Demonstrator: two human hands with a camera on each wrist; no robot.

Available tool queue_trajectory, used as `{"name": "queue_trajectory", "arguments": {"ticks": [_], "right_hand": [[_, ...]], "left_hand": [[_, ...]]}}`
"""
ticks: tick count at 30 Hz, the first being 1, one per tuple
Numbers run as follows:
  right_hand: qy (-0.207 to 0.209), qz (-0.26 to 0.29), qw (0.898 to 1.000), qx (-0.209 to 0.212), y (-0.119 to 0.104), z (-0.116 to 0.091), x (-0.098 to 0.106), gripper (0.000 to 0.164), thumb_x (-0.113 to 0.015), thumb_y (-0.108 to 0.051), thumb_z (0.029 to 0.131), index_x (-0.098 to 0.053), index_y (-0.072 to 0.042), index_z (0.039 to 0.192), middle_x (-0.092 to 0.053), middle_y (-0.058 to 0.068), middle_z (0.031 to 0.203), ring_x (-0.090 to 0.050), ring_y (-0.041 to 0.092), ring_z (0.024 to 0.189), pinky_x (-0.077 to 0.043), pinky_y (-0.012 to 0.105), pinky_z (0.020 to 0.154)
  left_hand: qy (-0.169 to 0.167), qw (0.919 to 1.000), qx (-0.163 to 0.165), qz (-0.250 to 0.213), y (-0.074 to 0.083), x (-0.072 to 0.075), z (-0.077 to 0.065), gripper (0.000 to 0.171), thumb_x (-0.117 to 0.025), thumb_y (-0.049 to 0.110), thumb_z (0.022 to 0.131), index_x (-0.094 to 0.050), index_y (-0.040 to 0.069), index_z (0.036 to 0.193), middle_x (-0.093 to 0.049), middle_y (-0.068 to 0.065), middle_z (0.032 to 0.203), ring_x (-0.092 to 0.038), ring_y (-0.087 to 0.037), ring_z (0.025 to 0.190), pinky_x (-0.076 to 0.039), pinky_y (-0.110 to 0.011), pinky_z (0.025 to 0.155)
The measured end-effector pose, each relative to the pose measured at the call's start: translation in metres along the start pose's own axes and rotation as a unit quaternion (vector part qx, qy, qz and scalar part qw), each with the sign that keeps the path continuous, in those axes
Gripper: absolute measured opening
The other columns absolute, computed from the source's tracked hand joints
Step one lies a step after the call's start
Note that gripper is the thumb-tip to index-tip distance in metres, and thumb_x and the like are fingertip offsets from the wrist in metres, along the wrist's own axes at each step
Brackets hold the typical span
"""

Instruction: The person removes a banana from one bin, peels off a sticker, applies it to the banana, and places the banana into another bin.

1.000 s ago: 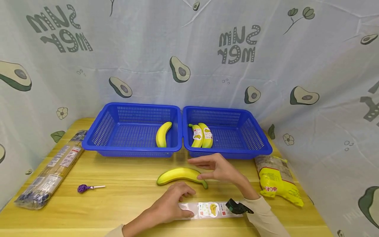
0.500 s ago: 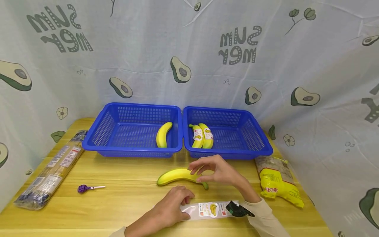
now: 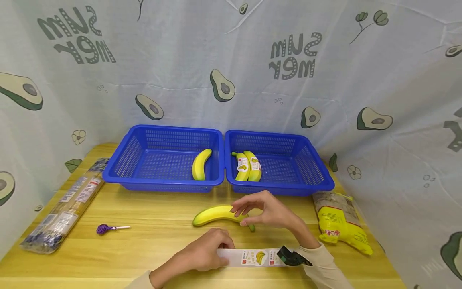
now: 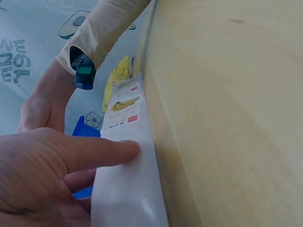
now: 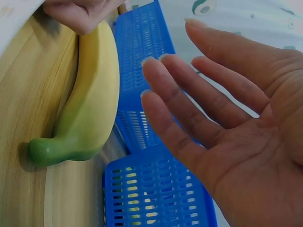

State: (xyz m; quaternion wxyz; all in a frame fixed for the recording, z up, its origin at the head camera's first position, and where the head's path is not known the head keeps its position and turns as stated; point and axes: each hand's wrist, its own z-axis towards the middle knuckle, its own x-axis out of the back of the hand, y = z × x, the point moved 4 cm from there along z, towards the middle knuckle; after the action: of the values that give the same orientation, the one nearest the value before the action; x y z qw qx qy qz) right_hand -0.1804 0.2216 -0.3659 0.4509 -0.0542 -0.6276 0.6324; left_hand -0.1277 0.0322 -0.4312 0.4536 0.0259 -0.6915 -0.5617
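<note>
My left hand pinches the left end of a white strip of banana stickers, thumb on top and fingers underneath in the left wrist view. The printed labels lie toward the strip's far end, which passes under my right wrist. A yellow banana with green ends lies on the table beyond my hands. Over its stem end hovers my right hand, fingers loosely bent and apart. In the right wrist view that palm holds nothing, and the banana lies beside it without a label.
Two blue baskets stand side by side at the back. An unlabelled banana lies in the left one, and two labelled bananas in the right. A lollipop and a long clear packet lie left; a yellow bag lies right.
My left hand has taken hold of the strip's end, and the strip has lifted and turned slightly. The right hand has stayed nearly still over the banana, its fingers a little more bent.
</note>
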Motion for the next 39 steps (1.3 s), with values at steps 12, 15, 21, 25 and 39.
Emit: {"name": "queue_trajectory", "arguments": {"ticks": [12,15,21,25,39], "right_hand": [[-0.04,-0.028,0.999,-0.002,-0.002,-0.001,-0.001,0.03,-0.084,-0.003,0.093,-0.075,0.002,0.121,-0.079,0.017,0.112,-0.077,0.032,0.103,-0.066,0.049,0.088],[-0.054,-0.047,0.997,0.0,-0.003,0.0,-0.003,0.029,-0.084,-0.006,0.094,-0.077,-0.001,0.121,-0.08,0.014,0.115,-0.076,0.03,0.105,-0.066,0.047,0.089],[-0.075,-0.063,0.995,0.01,0.0,0.003,-0.008,0.031,-0.086,-0.006,0.093,-0.077,0.0,0.121,-0.079,0.014,0.117,-0.076,0.028,0.107,-0.067,0.046,0.089],[-0.067,-0.08,0.994,0.008,0.003,0.004,-0.011,0.033,-0.087,-0.004,0.09,-0.078,0.0,0.121,-0.08,0.011,0.117,-0.077,0.018,0.104,-0.066,0.041,0.089],[0.022,-0.085,0.996,0.018,-0.001,0.005,-0.012,0.023,-0.086,-0.002,0.091,-0.08,-0.007,0.113,-0.081,0.006,0.105,-0.073,0.013,0.09,-0.065,0.032,0.078]], "left_hand": [[-0.002,0.9954,0.013,-0.095,-0.001,0.02,-0.001,0.02,-0.078,0.002,0.096,-0.067,0.013,0.082,-0.069,0.012,0.074,-0.058,0.003,0.073,-0.049,-0.017,0.074],[0.0,0.9931,0.027,-0.114,0.001,0.026,-0.002,0.015,-0.073,-0.001,0.098,-0.068,0.012,0.092,-0.076,0.004,0.074,-0.066,-0.002,0.072,-0.05,-0.019,0.077],[0.011,0.9886,0.013,-0.149,0.004,0.038,-0.003,0.009,-0.069,-0.001,0.101,-0.071,0.007,0.106,-0.078,-0.002,0.078,-0.072,-0.013,0.064,-0.056,-0.019,0.069],[0.035,0.9856,0.0,-0.166,0.004,0.042,-0.002,0.008,-0.071,0.007,0.104,-0.074,0.005,0.097,-0.079,-0.002,0.084,-0.073,-0.014,0.065,-0.058,-0.021,0.068],[0.087,0.9789,0.01,-0.185,0.0,0.052,-0.001,0.01,-0.071,0.005,0.103,-0.078,-0.001,0.106,-0.08,-0.008,0.092,-0.069,-0.01,0.077,-0.055,-0.019,0.069]]}}
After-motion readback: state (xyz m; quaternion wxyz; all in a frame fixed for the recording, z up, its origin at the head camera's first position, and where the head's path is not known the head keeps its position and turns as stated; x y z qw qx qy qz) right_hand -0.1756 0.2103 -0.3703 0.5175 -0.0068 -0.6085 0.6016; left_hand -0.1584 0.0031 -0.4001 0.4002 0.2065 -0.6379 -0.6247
